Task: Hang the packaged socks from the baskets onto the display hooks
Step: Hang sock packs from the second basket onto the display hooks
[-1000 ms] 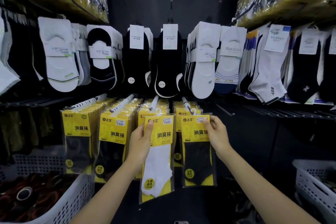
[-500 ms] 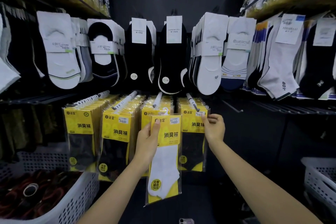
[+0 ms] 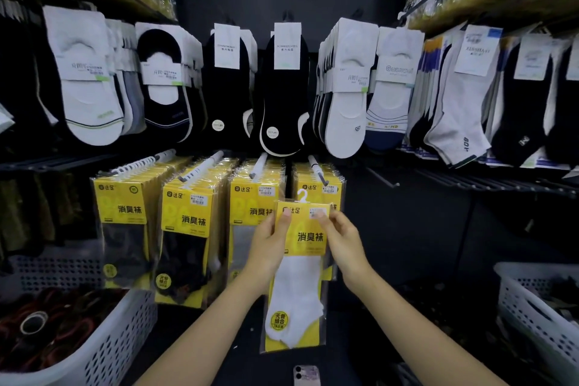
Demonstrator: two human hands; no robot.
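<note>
Dark sock wall, rows of yellow packs (image 3: 188,222) hanging on display hooks (image 3: 200,168). Both hands are gripping one sock pack (image 3: 305,263), white sock inside, out in front of the right-hand rows. Left hand (image 3: 269,244) is pinching its left edge w/ thumb on front. Right hand (image 3: 341,241) is pinching the top right corner. Pack's white hanger (image 3: 302,195) is sitting just below the 4th hook (image 3: 317,170). White baskets: left basket (image 3: 103,351) & right basket (image 3: 517,307) are sitting low at the sides.
</note>
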